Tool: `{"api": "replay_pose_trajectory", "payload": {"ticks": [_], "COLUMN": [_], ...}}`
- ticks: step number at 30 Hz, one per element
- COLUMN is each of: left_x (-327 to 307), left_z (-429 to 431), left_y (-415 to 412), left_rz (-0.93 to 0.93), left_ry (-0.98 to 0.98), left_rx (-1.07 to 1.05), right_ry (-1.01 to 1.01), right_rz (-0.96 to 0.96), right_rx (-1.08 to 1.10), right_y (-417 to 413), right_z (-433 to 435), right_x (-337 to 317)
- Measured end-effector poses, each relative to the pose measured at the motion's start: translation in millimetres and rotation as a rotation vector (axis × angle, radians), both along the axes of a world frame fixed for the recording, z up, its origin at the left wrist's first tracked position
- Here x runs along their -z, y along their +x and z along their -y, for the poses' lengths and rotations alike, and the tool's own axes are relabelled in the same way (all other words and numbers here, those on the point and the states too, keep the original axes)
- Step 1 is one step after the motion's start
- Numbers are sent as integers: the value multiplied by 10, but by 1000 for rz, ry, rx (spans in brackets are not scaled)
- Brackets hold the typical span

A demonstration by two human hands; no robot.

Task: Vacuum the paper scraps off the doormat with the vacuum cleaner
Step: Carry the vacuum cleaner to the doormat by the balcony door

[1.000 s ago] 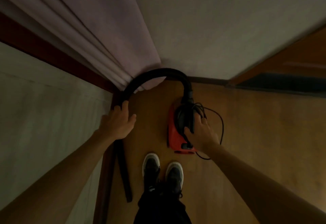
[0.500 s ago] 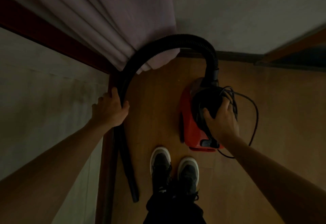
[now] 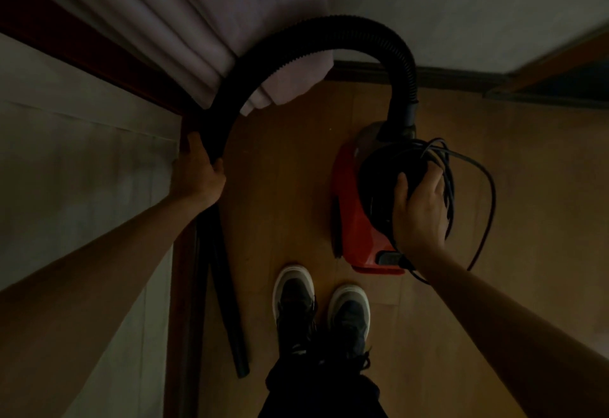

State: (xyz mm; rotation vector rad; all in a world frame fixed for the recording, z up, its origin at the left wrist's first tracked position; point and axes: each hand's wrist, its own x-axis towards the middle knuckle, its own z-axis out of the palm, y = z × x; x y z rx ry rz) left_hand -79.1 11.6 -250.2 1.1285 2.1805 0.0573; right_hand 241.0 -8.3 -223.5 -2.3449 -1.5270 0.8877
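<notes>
**Two holds on one canister vacuum, doormat nowhere in view**

Grips the black ribbed hose (image 3: pixel 329 27) low on its left run with the left hand (image 3: pixel 197 177), fingers and thumb curled right round it, just above where the rigid wand (image 3: pixel 227 302) hangs toward the wooden floor (image 3: pixel 290 170). Wraps the right hand (image 3: pixel 420 210) over the dark rounded top of the red vacuum cleaner (image 3: pixel 354 213), grip closed on the body, with loops of the power cord (image 3: pixel 487 193) bunched at the fingers. Cannot tell whether the cord is pinched too, nor whether the machine rests on the floor or hangs just clear of it. Sits just ahead and to the right of the shoes (image 3: pixel 293 299), with the hose arching up from its front past the pale curtain (image 3: pixel 197 22).

Looks compact, yet probably dense at the motor end, with a hard, smooth plastic shell, so best carried from the top, where the right hand is. Expect the hose to be soft and springy: fine for steering, poor for bearing weight. Expect the wand to be stiff and light, apt to swing and knock the wall. Mind the loose cord, likely to snag a foot.

Shows no doormat and no paper scraps; judged a carrying step, with no vacuuming done yet.
</notes>
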Motion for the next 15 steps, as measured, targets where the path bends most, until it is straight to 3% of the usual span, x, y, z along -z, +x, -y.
{"api": "replay_pose_trajectory", "payload": {"ticks": [3, 8, 15], "left_x": [-28, -63, -322], "left_z": [60, 209, 310], "left_y": [51, 31, 169], "left_rz": [43, 280, 340], "left_ry": [81, 180, 240], "left_rx": [-53, -177, -149], "right_ry": [21, 43, 64], "right_rz": [-73, -138, -188], "right_rx": [27, 56, 60], "right_y": [-9, -16, -1], "right_z": [9, -2, 11], "right_x": [-8, -58, -125]}}
